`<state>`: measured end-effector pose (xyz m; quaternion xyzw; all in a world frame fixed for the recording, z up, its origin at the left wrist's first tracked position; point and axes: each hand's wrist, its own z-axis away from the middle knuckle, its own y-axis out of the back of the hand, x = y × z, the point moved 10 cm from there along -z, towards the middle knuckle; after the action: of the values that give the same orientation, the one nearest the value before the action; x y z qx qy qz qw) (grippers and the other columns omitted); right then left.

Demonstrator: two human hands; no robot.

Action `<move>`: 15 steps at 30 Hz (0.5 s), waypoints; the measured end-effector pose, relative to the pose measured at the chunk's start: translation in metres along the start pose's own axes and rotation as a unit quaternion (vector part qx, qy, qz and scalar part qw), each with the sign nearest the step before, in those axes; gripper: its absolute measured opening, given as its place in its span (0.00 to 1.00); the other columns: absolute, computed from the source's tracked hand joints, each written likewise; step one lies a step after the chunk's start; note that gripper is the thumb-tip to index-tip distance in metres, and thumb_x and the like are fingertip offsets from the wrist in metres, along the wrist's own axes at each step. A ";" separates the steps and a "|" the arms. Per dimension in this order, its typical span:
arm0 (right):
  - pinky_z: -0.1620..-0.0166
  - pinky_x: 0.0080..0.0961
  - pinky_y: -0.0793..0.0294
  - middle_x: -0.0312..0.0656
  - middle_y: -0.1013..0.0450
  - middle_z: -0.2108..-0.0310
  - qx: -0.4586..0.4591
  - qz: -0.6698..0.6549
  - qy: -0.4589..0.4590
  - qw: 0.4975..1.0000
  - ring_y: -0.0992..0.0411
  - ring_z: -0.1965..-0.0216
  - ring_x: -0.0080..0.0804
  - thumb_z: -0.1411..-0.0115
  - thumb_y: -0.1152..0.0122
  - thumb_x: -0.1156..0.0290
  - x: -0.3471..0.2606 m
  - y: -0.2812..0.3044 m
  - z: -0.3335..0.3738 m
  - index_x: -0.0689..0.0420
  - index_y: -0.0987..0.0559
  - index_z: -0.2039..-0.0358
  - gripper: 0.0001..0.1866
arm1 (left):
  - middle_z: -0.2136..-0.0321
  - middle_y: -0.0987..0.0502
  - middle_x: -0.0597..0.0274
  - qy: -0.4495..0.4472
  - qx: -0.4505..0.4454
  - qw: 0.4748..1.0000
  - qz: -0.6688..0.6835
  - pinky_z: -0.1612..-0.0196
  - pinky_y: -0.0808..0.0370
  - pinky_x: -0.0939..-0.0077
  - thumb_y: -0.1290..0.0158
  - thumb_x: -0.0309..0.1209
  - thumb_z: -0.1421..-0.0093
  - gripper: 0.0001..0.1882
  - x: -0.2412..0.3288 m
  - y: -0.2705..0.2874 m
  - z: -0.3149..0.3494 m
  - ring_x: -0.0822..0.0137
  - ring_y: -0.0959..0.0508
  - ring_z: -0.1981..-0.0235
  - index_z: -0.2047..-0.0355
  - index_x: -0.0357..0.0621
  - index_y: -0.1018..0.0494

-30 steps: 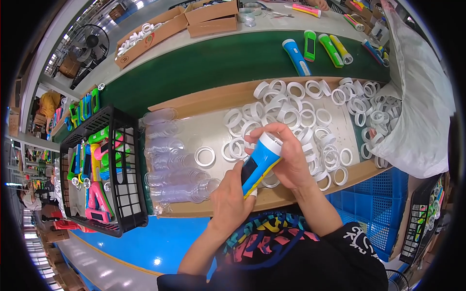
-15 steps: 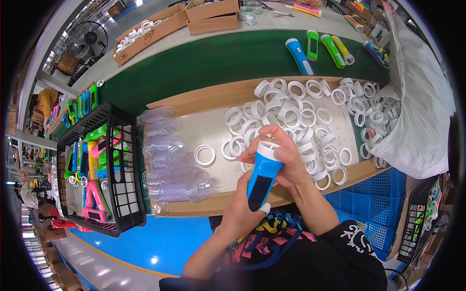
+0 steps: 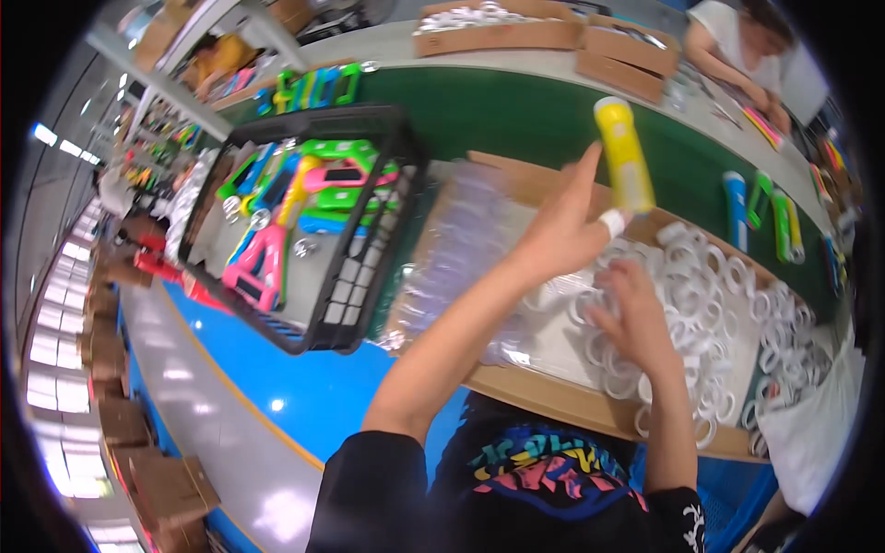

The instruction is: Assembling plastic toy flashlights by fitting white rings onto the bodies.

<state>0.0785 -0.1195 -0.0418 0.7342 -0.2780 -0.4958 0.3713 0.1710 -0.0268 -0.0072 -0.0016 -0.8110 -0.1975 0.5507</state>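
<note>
My left hand [image 3: 567, 230] stretches forward over the box, white cover on its thumb. A yellow flashlight [image 3: 624, 157] tilts against that hand's fingers, its white-rimmed head pointing away from me. Motion blurs its lower end, and the exact grip is partly hidden. My right hand [image 3: 631, 318] hovers over loose white rings [image 3: 682, 286], fingers apart and nothing visible in them. The rings fill much of the long cardboard box [image 3: 516, 387]. Rows of clear round lenses [image 3: 452, 249] occupy its left end.
A black crate [image 3: 346, 309] of colourful flashlights stands at the left. Beyond the box runs a green belt [image 3: 516, 129], where a blue flashlight [image 3: 735, 207] lies beside green and yellow ones. A co-worker [image 3: 737, 55] sits across it. A white bag [image 3: 811, 415] hangs at the right.
The view has swung left. The blue flashlight is gone from my hands, and a yellow one is at my left hand. My hands have parted, the left reaching farther forward.
</note>
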 end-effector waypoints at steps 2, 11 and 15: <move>0.46 0.42 0.39 0.56 0.39 0.50 -0.017 0.043 0.032 0.998 0.41 0.47 0.54 0.55 0.33 0.65 -0.014 -0.014 0.002 0.60 0.27 0.63 0.20 | 0.49 0.33 0.47 -0.108 0.007 0.978 -0.181 0.55 0.28 0.70 0.47 0.28 0.46 0.29 0.043 0.046 -0.013 0.58 0.25 0.57 0.43 0.40 0.40; 0.48 0.41 0.40 0.48 0.35 0.56 -0.093 0.115 0.029 0.989 0.38 0.49 0.46 0.60 0.31 0.67 -0.003 -0.050 -0.005 0.57 0.26 0.67 0.19 | 0.51 0.33 0.39 0.304 -0.174 0.723 -0.596 0.47 0.33 0.59 0.47 0.22 0.57 0.37 -0.166 0.359 0.115 0.44 0.33 0.48 0.43 0.50 0.41; 0.50 0.38 0.39 0.48 0.34 0.58 -0.070 0.118 0.038 0.990 0.36 0.53 0.45 0.60 0.31 0.66 -0.009 -0.048 -0.011 0.54 0.27 0.60 0.24 | 0.49 0.37 0.42 0.148 -0.063 0.796 -0.583 0.46 0.34 0.58 0.43 0.23 0.62 0.39 -0.178 0.366 0.117 0.44 0.37 0.45 0.45 0.50 0.42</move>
<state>0.0878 -0.0823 -0.0736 0.6868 -0.3134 -0.4383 0.4879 0.2172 0.3861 -0.0864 0.4662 -0.5526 -0.5295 0.4438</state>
